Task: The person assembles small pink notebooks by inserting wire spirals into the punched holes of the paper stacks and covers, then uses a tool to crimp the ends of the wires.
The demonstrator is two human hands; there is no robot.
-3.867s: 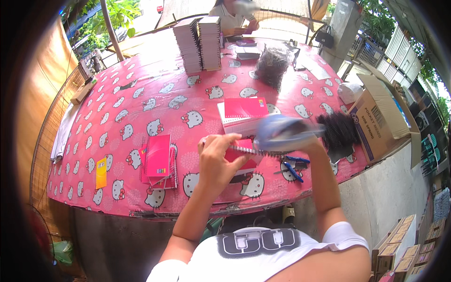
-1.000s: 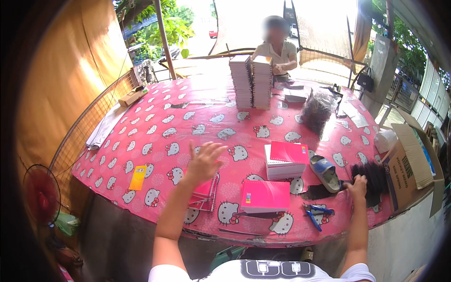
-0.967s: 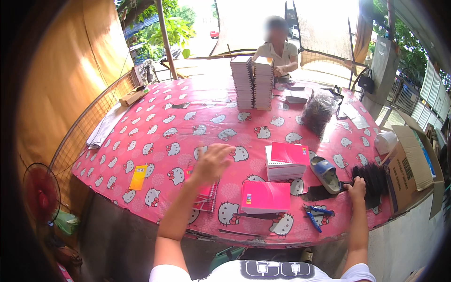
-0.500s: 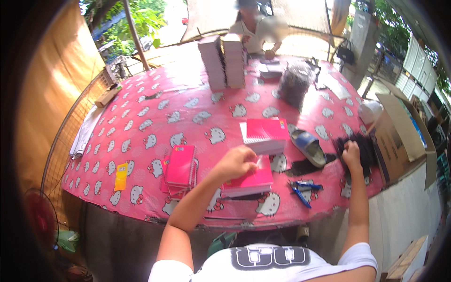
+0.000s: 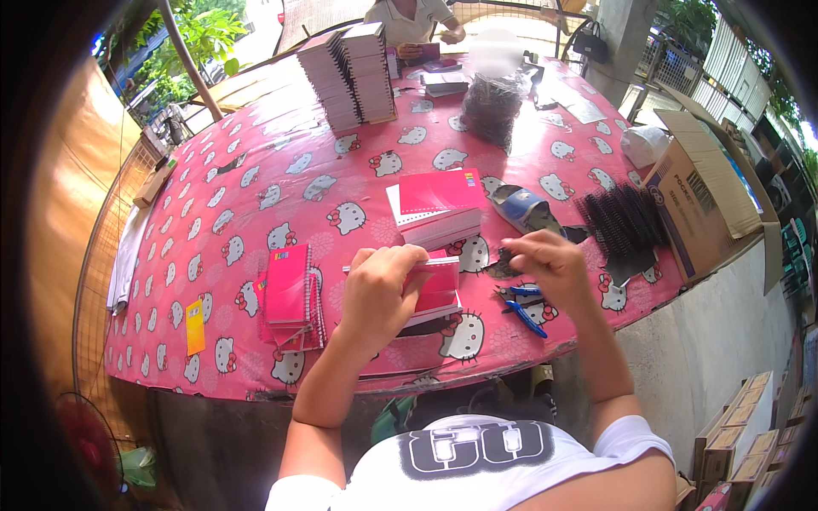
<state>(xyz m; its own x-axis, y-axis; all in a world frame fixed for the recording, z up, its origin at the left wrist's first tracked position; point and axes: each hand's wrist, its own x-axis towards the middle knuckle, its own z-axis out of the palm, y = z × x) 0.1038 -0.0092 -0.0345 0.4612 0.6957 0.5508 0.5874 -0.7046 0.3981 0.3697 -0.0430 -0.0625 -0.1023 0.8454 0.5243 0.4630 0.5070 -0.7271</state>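
My left hand is closed on the edge of a pink notebook, raised and tilted over a low stack of pink covers and pages. My right hand is to the right of it, fingers pinched together; whatever they hold, if anything, is too small to make out. Just below that hand lie blue-handled pliers. Beyond the left hand sits a thick stack of unbound pink-covered pages with punched holes along its edge. Black binding coils are heaped at the right.
Spiral-bound pink notebooks are piled at the left, near a yellow card. A blue slipper lies beyond my right hand. Tall notebook stacks and a wrapped black bundle stand farther back; a cardboard box is right. Another person sits opposite.
My right hand has left the black coils and come inward beside my left hand. My left hand has lifted a pink notebook off the low stack. The head view has shifted.
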